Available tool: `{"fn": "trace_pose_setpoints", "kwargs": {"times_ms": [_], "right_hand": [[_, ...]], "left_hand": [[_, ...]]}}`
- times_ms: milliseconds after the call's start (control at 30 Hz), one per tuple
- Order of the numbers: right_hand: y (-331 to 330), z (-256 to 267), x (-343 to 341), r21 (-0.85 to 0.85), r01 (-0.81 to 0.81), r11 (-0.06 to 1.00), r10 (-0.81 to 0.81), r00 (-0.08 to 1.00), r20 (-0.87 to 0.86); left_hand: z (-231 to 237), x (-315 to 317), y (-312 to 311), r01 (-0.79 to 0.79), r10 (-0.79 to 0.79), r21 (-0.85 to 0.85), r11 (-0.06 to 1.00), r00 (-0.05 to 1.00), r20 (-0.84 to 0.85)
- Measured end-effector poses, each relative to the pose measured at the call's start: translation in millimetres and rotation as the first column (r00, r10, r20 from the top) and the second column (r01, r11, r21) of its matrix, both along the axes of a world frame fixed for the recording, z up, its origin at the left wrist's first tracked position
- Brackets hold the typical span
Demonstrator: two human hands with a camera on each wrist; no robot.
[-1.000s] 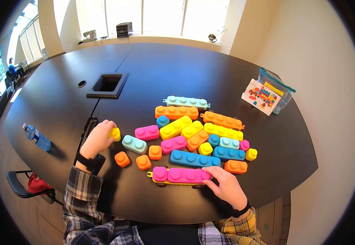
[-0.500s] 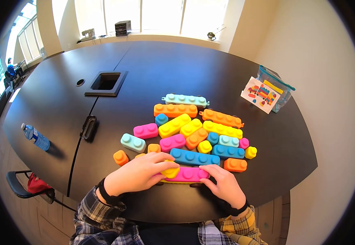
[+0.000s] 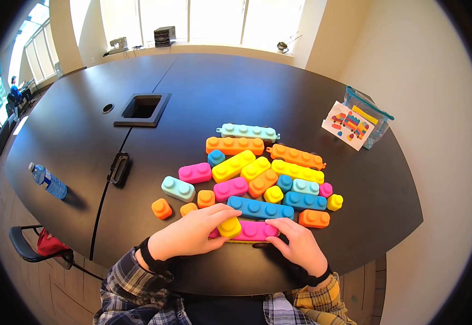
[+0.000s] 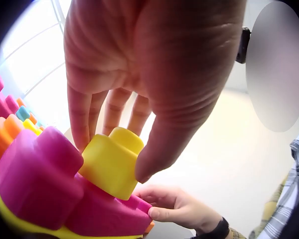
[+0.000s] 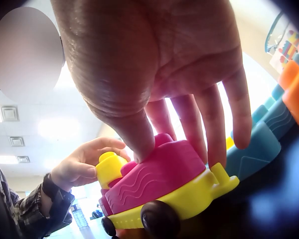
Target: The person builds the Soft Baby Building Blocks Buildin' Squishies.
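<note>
My left hand [image 3: 190, 233] pinches a small yellow building block [image 3: 229, 227] between thumb and fingers. In the left wrist view the block sits tilted over the studs of a long pink block [image 4: 107, 211], beside a small pink block [image 4: 37, 179]. Both pink blocks ride on a yellow wheeled base [image 5: 192, 199] with dark wheels, near the table's front edge. With thumb and fingertips, my right hand [image 3: 303, 246] grips the right end of the long pink block. The left hand covers the base's left end in the head view.
Just beyond lie a long blue block [image 3: 260, 207] and several loose coloured blocks. Orange [image 3: 296, 157] and light blue [image 3: 248, 132] wheeled bases stand farther back. A picture card [image 3: 348, 124] leans on a clear bag at right; a water bottle [image 3: 49, 180] stands left.
My left hand has carried the yellow block from the left side of the table to the top of the pink blocks, then slightly right. The right hand has stayed on the long pink block.
</note>
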State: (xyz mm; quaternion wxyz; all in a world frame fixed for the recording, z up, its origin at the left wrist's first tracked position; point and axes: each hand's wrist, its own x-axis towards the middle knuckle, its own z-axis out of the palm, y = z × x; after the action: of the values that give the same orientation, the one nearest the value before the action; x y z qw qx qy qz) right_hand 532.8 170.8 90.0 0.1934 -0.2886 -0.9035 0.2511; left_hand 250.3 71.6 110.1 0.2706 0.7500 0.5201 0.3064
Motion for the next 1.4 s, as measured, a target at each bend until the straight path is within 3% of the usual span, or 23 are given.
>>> {"fn": "trace_pose_setpoints", "kwargs": {"times_ms": [233,400,633,733,800,1000,1300,1400], "right_hand": [[0.7,0.4,-0.6,-0.006,-0.011,1.000,0.011,1.000,-0.011],[0.9,0.6,-1.0,-0.017,-0.018,1.000,0.017,1.000,-0.015],[1.8,-1.1,-1.3,-0.019,-0.022,1.000,0.021,1.000,-0.019],[1.9,-0.6,-0.6,-0.029,-0.019,0.999,0.018,1.000,-0.015],[1.6,0.7,-0.9,-0.028,-0.019,0.999,0.019,1.000,-0.011],[0.8,0.0,-0.8,-0.024,-0.014,1.000,0.014,1.000,-0.012],[2.5,-4.9,1.8,0.009,-0.021,1.000,0.021,1.000,0.003],[3.2,-4.5,2.4,0.014,-0.021,1.000,0.020,1.000,0.009]], "left_hand": [[2.0,-3.0,2.4,0.029,-0.029,-0.005,1.000,0.999,0.034],[2.3,-11.2,11.4,0.164,-0.164,-0.034,0.986,0.986,0.000],[1.0,-13.5,12.8,0.212,-0.209,-0.046,0.976,0.976,0.064],[-6.3,-5.2,3.4,0.111,-0.110,-0.009,0.994,0.991,0.073],[-7.2,-2.5,-1.8,-0.049,0.048,-0.023,0.999,0.996,-0.070],[-6.8,4.5,-3.8,-0.132,0.117,-0.092,0.987,0.982,-0.147],[-4.6,1.7,-17.6,-0.177,0.184,0.051,0.983,0.965,-0.187],[-2.5,-6.6,-28.2,-0.250,0.246,0.004,0.968,0.947,-0.208]]}}
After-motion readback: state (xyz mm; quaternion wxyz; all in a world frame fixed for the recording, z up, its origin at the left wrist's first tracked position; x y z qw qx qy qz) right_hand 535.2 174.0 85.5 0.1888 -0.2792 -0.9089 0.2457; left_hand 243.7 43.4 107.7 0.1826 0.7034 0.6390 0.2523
